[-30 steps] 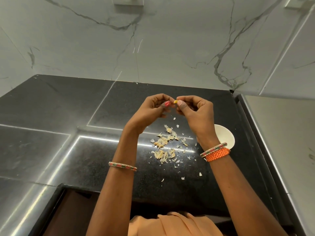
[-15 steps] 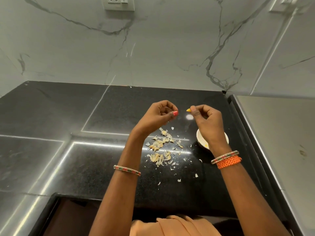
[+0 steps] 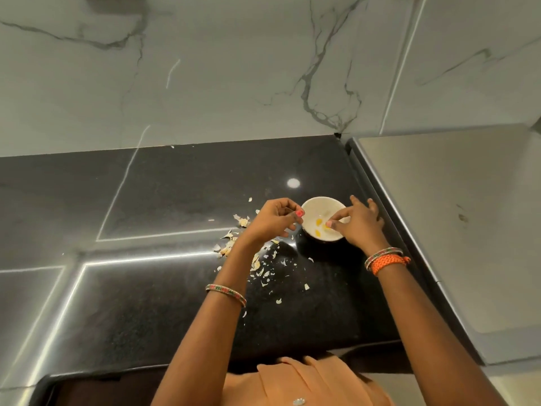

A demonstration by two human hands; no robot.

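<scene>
Over bowl (image 3: 319, 205), R hand (image 3: 361, 227) fingers (image 3: 358, 206) spread, pinch unclear; L hand (image 3: 270, 219) curled, hold unclear.

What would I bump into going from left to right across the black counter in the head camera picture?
left hand → white bowl → right hand → grey metal surface

One white bowl (image 3: 322, 203), three yellow pieces (image 3: 318, 221) inside it, three wrist bands (image 3: 225, 294), and many scattered peel flakes (image 3: 257, 263).
</scene>
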